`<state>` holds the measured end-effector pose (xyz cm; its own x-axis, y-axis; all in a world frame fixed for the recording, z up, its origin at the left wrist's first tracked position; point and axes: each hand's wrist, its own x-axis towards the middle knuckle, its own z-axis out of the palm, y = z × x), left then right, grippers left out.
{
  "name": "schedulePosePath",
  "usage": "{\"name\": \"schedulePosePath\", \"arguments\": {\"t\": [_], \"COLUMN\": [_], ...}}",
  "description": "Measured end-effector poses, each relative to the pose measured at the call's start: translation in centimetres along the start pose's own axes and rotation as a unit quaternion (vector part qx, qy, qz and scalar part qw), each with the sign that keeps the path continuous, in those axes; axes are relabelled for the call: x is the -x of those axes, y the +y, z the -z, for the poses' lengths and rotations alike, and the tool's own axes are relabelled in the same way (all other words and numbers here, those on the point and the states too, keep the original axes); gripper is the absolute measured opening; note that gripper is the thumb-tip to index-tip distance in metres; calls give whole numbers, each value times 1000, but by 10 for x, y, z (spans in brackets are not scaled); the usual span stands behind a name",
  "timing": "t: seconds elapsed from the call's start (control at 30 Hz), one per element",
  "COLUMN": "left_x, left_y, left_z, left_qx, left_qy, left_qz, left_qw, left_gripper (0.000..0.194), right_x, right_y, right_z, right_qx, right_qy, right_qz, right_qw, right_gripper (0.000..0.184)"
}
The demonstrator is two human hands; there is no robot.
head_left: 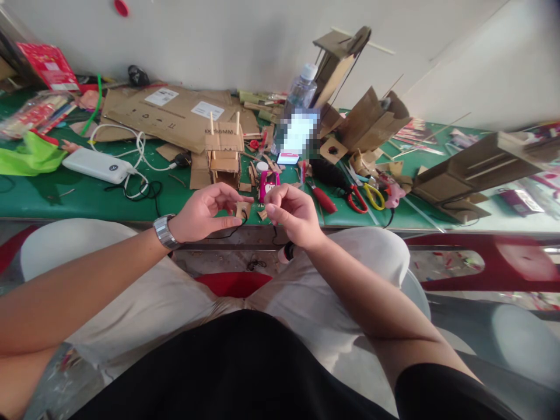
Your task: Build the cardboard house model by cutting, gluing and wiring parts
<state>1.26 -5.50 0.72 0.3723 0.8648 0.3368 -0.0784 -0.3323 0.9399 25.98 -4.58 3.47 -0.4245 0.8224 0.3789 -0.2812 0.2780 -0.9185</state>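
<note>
Between the hands (200,214) is a small cardboard piece (243,209).

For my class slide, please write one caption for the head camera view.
Left hand and right hand at a green table, near cardboard models and scissors.

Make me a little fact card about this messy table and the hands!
table: green
left hand: wears a silver watch; at a small cardboard piece, grip unclear
right hand: thumb and finger together; anything pinched is too small to tell
between and beyond the hands: pink object
screen: lit phone, in front of a clear bottle
far left: white power bank with a cable
handles on the right: one red, one yellow
</note>
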Motion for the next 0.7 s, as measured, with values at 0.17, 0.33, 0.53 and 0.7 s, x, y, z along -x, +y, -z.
{"name": "schedulePosePath", "arguments": {"t": [0.17,0.33,0.53,0.7], "left_x": [-1,-3,-3,0], "left_y": [2,4,4,3], "left_z": [0,0,0,-1], "left_qx": [-26,-55,-76,-119], "left_qy": [-4,-6,-6,3], "left_qz": [-27,-44,-46,-47], "left_qw": [999,998,996,992], "left_gripper": [41,39,40,41], "right_x": [4,9,12,12], "right_y": [6,18,21,18], "right_z": [0,-4,-12,-11], "right_qx": [56,43,19,46], "right_qy": [4,-32,-30,-24], "right_qz": [-20,-75,-79,-70], "right_qw": [998,996,996,996], "right_gripper": [39,46,40,38]}}
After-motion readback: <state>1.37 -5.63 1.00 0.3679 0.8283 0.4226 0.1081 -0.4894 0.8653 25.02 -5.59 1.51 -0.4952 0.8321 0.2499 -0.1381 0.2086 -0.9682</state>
